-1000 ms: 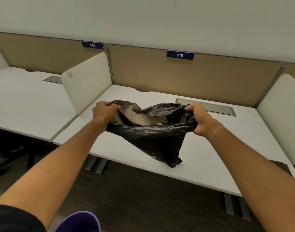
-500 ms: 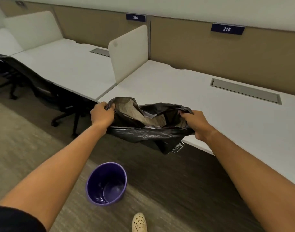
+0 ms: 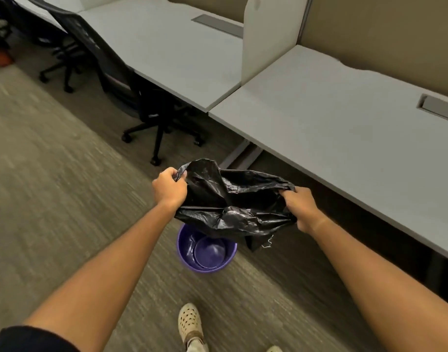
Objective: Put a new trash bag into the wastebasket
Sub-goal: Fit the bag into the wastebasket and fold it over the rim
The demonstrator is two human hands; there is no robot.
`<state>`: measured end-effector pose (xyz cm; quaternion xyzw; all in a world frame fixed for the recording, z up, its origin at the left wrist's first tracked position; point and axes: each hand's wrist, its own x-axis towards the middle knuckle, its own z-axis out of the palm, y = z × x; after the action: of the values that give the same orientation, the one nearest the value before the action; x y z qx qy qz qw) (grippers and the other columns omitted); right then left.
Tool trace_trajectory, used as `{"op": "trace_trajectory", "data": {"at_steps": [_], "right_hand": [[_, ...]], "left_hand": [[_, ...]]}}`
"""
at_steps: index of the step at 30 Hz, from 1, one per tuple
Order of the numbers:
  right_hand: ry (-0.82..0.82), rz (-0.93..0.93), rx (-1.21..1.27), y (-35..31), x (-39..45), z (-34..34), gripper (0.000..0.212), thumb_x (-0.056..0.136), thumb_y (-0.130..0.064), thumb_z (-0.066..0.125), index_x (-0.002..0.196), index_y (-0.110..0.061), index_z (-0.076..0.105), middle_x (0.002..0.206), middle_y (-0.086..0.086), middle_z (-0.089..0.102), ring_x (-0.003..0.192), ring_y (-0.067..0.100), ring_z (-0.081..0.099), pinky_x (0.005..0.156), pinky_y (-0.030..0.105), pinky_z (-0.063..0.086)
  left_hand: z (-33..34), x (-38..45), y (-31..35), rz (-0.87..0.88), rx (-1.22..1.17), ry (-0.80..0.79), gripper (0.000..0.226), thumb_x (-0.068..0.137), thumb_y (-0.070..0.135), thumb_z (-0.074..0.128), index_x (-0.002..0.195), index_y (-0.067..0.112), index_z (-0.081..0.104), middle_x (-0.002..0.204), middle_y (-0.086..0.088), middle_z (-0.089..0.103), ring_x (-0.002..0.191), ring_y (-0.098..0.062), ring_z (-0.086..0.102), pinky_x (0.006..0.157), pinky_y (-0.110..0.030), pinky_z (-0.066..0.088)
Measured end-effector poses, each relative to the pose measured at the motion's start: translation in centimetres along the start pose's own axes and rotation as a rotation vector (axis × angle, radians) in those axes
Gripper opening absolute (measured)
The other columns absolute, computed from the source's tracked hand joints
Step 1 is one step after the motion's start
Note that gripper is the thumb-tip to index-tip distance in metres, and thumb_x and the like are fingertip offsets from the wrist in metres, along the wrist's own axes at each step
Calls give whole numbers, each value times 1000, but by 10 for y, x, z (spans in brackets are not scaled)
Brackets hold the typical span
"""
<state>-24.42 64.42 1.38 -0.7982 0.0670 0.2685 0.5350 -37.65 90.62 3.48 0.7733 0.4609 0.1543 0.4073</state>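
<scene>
A crumpled black trash bag point(image 3: 230, 207) hangs in the air between both hands, its mouth stretched open. My left hand point(image 3: 169, 187) grips the bag's left rim and my right hand point(image 3: 299, 209) grips the right rim. Directly below the bag a round purple wastebasket point(image 3: 205, 252) stands on the carpet with nothing visible inside; the bag's lower edge hides the basket's far rim. The bag's bottom corner dangles to the right of the basket.
A row of white desks point(image 3: 332, 128) with upright dividers point(image 3: 266, 36) runs along the right and back. A black office chair point(image 3: 131, 80) stands at the left desk. My shoe point(image 3: 189, 323) is on the carpet just in front of the basket.
The view has turned down and to the left. Both hands have carried the open bag off the desk edge and down, so it now hangs right above the wastebasket.
</scene>
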Motion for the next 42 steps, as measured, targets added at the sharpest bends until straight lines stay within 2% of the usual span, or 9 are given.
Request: {"op": "trace_trajectory", "data": {"at_steps": [5,11,14,17,22,28,31,37,42], "right_hand": [[25,151,-19,43,23,85,21,81,-18,53,89,-10,72,96,15,73,93,35,69,87,56,55],[119,220,-121,98,53,154,19,79,-23,54,77,-12,70,81,6,73,85,29,68,64,38,52],[136,220,-205,132,75,172,19,83,-20,50,77,-13,66,80,5,70,86,30,64,68,37,48],[141,188,-322,166,102,186,14,88,-19,47,91,-20,60,93,5,66,89,29,58,76,39,44],[111,28,-533,222,147,208,61,82,-1,40,131,-36,48,97,12,64,92,34,55,78,39,42],[66,-111,-780,277,204,215,17,90,-28,58,103,-22,66,103,14,68,97,38,61,82,41,49],[150,-94,-700,294,234,217,26,88,-45,58,92,-20,65,91,14,70,91,40,62,75,40,50],[341,-119,-477,302,296,223,29,90,-47,55,85,-19,56,77,4,59,92,38,57,70,31,33],[375,-45,-479,310,341,241,31,86,-53,55,83,-22,60,89,9,66,99,37,57,79,35,41]], "left_hand": [[-6,47,-79,-94,43,-40,33,95,31,55,67,14,50,69,-6,56,72,-28,54,62,-34,37],[8,81,-165,-129,112,-58,32,95,29,54,66,17,46,65,-3,56,65,-25,52,58,-33,32],[31,91,-207,-132,160,-68,29,96,32,53,72,18,46,71,-8,60,70,-30,54,59,-33,33],[64,102,-249,-159,212,-72,28,96,36,51,75,17,47,74,-10,61,71,-31,55,58,-35,34],[122,124,-316,-163,263,-75,25,97,33,52,80,14,47,74,-9,57,73,-29,49,64,-35,34],[175,148,-369,-140,305,-81,27,97,33,52,78,15,45,68,-6,53,72,-32,51,62,-35,29],[195,160,-384,-124,334,-87,26,97,38,51,89,13,56,83,-16,65,85,-39,59,67,-38,37],[221,195,-396,-67,198,-45,24,97,31,52,79,15,51,69,-2,54,77,-30,55,67,-32,32],[247,224,-410,-182,198,-30,30,96,40,52,103,14,64,96,-8,68,94,-29,61,80,-35,44]]}}
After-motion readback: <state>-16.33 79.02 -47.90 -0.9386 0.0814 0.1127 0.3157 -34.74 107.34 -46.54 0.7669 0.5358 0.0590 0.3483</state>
